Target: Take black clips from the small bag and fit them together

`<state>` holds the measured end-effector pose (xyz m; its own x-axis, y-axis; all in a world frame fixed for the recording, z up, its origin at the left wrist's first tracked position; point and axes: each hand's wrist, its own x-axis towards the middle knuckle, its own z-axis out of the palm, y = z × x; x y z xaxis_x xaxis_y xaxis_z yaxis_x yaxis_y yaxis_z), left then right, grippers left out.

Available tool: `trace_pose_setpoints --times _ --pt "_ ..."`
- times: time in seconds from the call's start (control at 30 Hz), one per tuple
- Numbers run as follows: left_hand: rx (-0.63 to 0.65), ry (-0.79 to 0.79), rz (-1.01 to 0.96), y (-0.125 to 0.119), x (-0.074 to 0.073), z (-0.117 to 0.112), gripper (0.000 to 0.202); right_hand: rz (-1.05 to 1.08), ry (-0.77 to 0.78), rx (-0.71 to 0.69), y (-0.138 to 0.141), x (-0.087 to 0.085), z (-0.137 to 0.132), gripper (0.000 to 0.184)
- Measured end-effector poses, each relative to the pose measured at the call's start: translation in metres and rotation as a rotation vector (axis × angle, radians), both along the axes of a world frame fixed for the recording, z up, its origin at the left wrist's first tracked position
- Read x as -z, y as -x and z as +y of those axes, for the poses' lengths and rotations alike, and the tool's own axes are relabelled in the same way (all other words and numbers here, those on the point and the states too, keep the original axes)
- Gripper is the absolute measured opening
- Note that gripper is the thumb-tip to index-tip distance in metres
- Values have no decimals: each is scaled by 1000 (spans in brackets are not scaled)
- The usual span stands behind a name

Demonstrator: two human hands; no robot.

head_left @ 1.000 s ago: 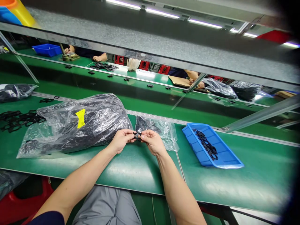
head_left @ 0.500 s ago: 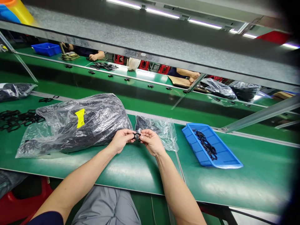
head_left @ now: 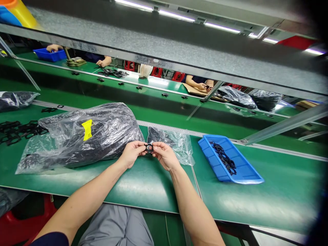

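My left hand (head_left: 132, 152) and my right hand (head_left: 165, 155) meet over the green table, and both pinch one small black ring-shaped part (head_left: 149, 148) between their fingertips. Just behind the hands lies a small clear bag (head_left: 176, 140) of black parts. A large clear bag (head_left: 79, 135) full of black parts, with a yellow label, lies to the left of my left hand. A blue tray (head_left: 246, 169) holding several black parts sits to the right of my right hand.
Loose black parts (head_left: 17, 130) lie at the far left, with another bag (head_left: 15, 99) behind them. A green conveyor (head_left: 164, 111) runs across behind the table, under a metal shelf (head_left: 164, 48). Other people's hands (head_left: 104, 62) work on the far side.
My hands have hardly moved; the black part is turned slightly, so its ring opening shows. On the far side, a person's hand has reached into the blue bin.
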<state>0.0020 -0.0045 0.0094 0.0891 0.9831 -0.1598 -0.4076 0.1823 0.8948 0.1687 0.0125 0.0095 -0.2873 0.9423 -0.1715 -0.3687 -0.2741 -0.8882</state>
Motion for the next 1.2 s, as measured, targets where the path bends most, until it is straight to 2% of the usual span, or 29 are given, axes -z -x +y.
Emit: trace_pose_setpoints --times 0.13,0.3,0.73,0.9,1.2 --pt "-25 -17 35 0 0 0 25 -29 -37 -75 -1 1 -1 35" --pt "-3 -36 5 0 2 1 27 -20 -87 31 1 6 1 30" --pt "-10 -17 -30 3 0 2 31 -19 -75 73 4 6 0 32" --pt "54 6 -30 1 -2 1 28 14 -48 47 5 5 0 38" --pt "50 29 -36 2 1 1 26 150 82 48 8 6 0 37"
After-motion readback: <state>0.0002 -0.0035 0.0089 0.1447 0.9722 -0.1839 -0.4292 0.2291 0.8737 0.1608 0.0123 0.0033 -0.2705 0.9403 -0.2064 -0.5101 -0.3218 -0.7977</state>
